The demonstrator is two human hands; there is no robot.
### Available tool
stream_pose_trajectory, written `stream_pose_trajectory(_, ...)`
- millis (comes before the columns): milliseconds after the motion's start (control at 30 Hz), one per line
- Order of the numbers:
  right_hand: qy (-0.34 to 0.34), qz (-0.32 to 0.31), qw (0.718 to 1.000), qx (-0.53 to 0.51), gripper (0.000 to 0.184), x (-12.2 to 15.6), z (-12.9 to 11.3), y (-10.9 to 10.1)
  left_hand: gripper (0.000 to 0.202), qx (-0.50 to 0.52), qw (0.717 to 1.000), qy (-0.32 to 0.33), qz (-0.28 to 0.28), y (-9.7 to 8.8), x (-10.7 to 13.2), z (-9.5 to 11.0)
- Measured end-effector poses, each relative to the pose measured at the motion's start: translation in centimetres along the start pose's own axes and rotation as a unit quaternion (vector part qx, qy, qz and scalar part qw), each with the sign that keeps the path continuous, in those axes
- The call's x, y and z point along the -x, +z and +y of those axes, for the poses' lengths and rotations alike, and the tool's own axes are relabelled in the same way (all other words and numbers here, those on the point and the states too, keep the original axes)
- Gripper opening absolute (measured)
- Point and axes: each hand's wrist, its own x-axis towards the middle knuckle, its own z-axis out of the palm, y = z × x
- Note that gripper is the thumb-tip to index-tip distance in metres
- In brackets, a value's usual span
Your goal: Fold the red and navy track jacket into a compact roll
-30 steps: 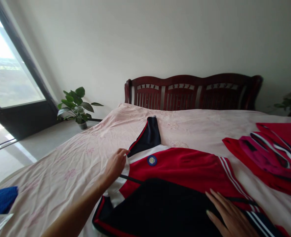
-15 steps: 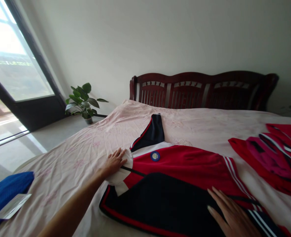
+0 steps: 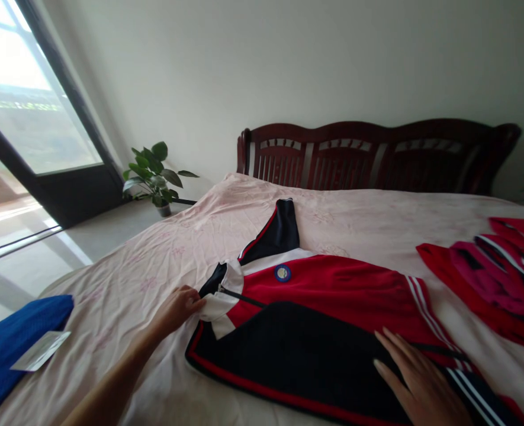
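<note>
Here, jacket [image 3: 328, 290] under spread right hand [image 3: 419, 376], collar [image 3: 234, 278] pinched in left hand [image 3: 179, 309].

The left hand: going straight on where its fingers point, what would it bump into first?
Probably the white collar of the red-and-navy track jacket; the left hand appears to be at its edge, though exact contact is hard to tell.

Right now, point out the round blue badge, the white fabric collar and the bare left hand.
Round blue badge [image 3: 283, 273], head view: its pale centre.
White fabric collar [image 3: 234, 276], head view: its far half.
Bare left hand [image 3: 180, 305], head view: its back.
</note>
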Motion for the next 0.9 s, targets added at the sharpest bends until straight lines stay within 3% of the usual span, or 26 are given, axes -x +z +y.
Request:
stream_pose_trajectory(167,0.025,0.006,1.000,-0.003,0.058,0.5,0.2,0.9,0.037,-0.121,0.991,-0.061,0.014,0.1,1.0,1.0)
stream_pose_trajectory(267,0.034,-0.006,0.999,-0.002,0.061,0.6,0.1,1.1,0.023,-0.159,0.984,-0.041,0.069,-0.4,0.5,2.4)
stream_pose_trajectory(333,0.036,-0.006,0.999,0.000,0.061,0.6,0.0,1.0,0.025,-0.147,0.982,0.000,0.116,-0.5,-0.8,4.1)
stream_pose_trajectory(400,0.035,-0.002,0.999,0.003,0.060,0.6,-0.1,0.8,0.030,-0.100,0.986,0.053,0.119,-0.4,-2.8,6.2)
stream_pose_trajectory(500,0.033,0.003,0.999,0.006,0.059,0.7,-0.2,0.8,0.034,-0.022,0.993,0.103,0.049,0.7,-7.4,10.0)
stream_pose_trajectory(567,0.035,0.012,0.999,0.012,0.058,0.9,-0.2,1.0,0.036,-0.008,0.996,0.092,0.020,1.7,-10.8,12.1)
stream_pose_trajectory(633,0.036,0.025,0.999,0.021,0.057,1.1,-0.1,1.2,0.038,-0.022,0.998,0.053,0.025,2.8,-14.1,13.6)
stream_pose_trajectory(767,0.024,0.035,0.998,0.039,0.056,1.3,0.1,1.4,0.036,-0.047,0.997,-0.060,0.033,4.8,-18.9,14.2)
stream_pose_trajectory(900,0.017,0.014,0.999,0.040,0.056,1.2,0.3,1.3,0.038,-0.059,0.990,-0.124,0.018,5.6,-21.5,13.3)
